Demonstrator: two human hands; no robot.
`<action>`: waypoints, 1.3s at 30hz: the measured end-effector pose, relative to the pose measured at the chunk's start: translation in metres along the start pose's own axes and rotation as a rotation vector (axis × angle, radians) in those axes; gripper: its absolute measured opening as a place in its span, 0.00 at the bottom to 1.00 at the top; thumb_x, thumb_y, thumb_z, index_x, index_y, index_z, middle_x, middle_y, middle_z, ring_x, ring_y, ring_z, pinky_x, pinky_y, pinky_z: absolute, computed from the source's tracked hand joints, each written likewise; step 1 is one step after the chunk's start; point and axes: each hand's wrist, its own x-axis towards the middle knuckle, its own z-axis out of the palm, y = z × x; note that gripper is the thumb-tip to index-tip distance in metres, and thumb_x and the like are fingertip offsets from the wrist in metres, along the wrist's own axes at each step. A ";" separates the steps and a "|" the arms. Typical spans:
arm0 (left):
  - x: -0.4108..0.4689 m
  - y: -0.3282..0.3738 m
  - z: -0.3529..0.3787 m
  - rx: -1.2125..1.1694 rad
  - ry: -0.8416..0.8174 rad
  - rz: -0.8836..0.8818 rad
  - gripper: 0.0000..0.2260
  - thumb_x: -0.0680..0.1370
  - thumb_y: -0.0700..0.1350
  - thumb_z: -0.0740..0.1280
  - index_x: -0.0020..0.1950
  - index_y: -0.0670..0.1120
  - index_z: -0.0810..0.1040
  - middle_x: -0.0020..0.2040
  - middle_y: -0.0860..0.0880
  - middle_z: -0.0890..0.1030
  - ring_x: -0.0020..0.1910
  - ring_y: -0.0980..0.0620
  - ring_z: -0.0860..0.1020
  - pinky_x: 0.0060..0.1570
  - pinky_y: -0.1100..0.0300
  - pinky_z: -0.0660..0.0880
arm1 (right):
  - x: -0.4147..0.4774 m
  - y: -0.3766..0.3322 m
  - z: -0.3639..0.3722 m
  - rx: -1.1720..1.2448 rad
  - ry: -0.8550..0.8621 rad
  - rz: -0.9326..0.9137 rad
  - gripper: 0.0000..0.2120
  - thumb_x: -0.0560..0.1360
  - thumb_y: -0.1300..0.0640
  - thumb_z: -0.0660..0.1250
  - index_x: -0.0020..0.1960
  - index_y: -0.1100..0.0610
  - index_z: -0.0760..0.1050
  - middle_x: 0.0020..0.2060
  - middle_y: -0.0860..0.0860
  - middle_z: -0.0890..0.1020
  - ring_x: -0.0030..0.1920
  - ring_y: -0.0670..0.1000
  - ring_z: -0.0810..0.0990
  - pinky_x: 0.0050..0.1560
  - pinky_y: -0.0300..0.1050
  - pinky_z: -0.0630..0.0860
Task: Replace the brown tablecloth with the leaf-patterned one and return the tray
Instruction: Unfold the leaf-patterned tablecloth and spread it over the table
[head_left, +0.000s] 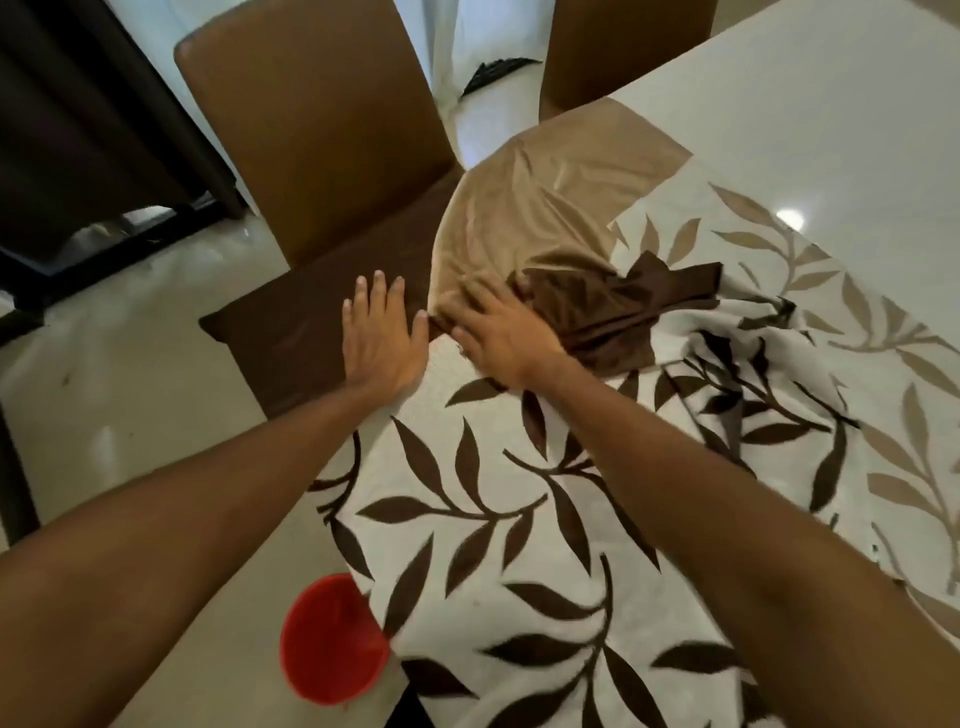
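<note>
Brown sheeny fabric tablecloth (519, 223) lies bunched at twelve o'clock on the white leaf-patterned cloth (519, 519); left hand (382, 340) lies flat, released; right hand (501, 340) presses spread fingers on the bunch; dragging it likely rumples the leaf cloth beneath.

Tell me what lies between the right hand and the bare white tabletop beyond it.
In the head view, the bunched brown tablecloth lies between right hand and tabletop.
</note>
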 end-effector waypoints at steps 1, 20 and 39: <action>0.014 -0.001 0.000 -0.007 0.000 0.005 0.27 0.83 0.57 0.53 0.80 0.47 0.58 0.81 0.44 0.56 0.81 0.44 0.50 0.78 0.45 0.47 | 0.012 0.029 -0.005 -0.039 -0.022 0.103 0.24 0.84 0.52 0.55 0.79 0.51 0.63 0.79 0.58 0.62 0.79 0.63 0.56 0.78 0.61 0.52; 0.115 0.024 0.016 0.037 0.024 0.109 0.29 0.83 0.58 0.50 0.81 0.47 0.56 0.82 0.45 0.55 0.81 0.44 0.51 0.78 0.42 0.46 | 0.105 0.187 -0.045 -0.093 0.018 0.688 0.22 0.81 0.50 0.58 0.74 0.49 0.69 0.74 0.59 0.69 0.74 0.65 0.65 0.71 0.71 0.60; 0.118 0.023 0.019 0.050 0.028 0.097 0.30 0.81 0.61 0.50 0.80 0.49 0.58 0.81 0.45 0.58 0.80 0.44 0.54 0.77 0.42 0.48 | 0.067 0.212 -0.038 -0.142 0.027 0.659 0.21 0.85 0.46 0.49 0.68 0.55 0.72 0.66 0.59 0.76 0.66 0.64 0.72 0.69 0.63 0.65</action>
